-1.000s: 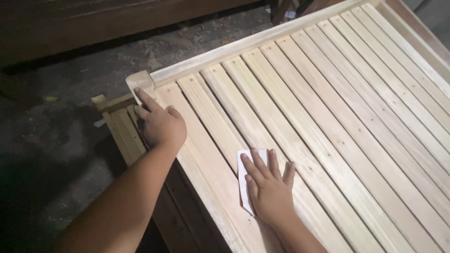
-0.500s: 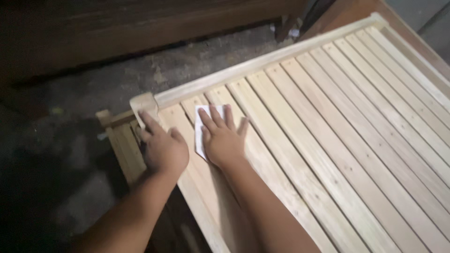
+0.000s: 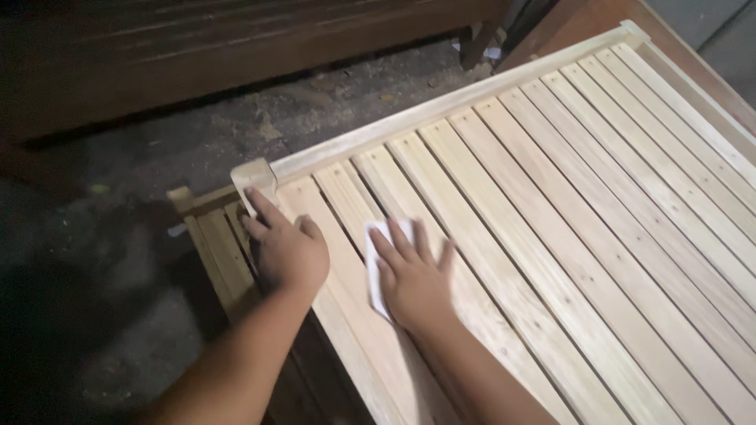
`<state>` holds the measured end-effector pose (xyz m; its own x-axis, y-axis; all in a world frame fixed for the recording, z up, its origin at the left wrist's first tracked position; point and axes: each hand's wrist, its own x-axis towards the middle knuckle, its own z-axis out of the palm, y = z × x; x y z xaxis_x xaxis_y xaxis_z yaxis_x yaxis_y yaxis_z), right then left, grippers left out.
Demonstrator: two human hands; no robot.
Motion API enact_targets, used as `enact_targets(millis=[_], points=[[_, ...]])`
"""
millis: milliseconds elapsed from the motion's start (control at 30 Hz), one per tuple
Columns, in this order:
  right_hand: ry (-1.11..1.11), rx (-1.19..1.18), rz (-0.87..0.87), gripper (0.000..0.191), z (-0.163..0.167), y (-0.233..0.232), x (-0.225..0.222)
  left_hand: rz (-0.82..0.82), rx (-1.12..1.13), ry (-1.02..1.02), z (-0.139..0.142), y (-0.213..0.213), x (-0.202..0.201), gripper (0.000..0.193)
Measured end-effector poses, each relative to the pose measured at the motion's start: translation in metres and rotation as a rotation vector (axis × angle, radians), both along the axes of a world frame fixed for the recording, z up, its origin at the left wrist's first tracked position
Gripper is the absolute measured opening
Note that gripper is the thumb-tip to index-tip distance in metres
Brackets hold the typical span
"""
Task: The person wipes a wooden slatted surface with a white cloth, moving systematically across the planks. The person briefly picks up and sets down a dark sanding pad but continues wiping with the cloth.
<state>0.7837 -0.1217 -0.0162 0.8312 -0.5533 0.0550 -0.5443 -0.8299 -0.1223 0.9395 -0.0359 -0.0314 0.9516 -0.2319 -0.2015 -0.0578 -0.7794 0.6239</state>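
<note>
Looking down at a big slatted frame (image 3: 567,236) of pale raw wood, slats running diagonally from near left to far right, with a rail along its far edge and a square corner post (image 3: 253,175) at the near-left end. It fills most of the view. Below it on the left sits a second, smaller wooden frame (image 3: 213,244), partly tucked under the big one. Beyond both is a dusty concrete floor (image 3: 157,157) with sawdust and scraps, and dark wooden furniture (image 3: 236,47) along the top of the view.

My left hand (image 3: 285,250) rests on the corner of the big frame, index finger stretched up against the post, other fingers loosely curled over the edge. Grip is released, just bracing, nothing held.

My right hand (image 3: 411,277) lies flat on the slats just right of the left hand, fingers spread, palm pressing a white sheet (image 3: 376,264) onto the wood. Not a closed grip; the sheet is pinned under the palm, its left edge and top corner showing.
</note>
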Motion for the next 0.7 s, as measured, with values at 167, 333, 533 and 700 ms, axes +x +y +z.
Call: enact_targets(millis=[167,333,533,700], points=[[-0.083,0.016,0.029,0.053,0.009,-0.019,0.092,0.011,-0.038,-0.046,-0.002,0.001,0.0,0.093],[-0.072,0.035,0.022,0.052,-0.005,0.0,0.038,0.002,-0.054,-0.078,-0.01,0.003,-0.003,0.093],[-0.021,0.023,0.007,0.052,0.004,0.04,-0.092,-0.029,-0.024,-0.116,-0.009,0.004,-0.004,0.092],[-0.006,0.026,0.023,0.051,0.001,0.028,-0.075,-0.03,-0.002,-0.088,0.001,0.004,-0.005,0.091]])
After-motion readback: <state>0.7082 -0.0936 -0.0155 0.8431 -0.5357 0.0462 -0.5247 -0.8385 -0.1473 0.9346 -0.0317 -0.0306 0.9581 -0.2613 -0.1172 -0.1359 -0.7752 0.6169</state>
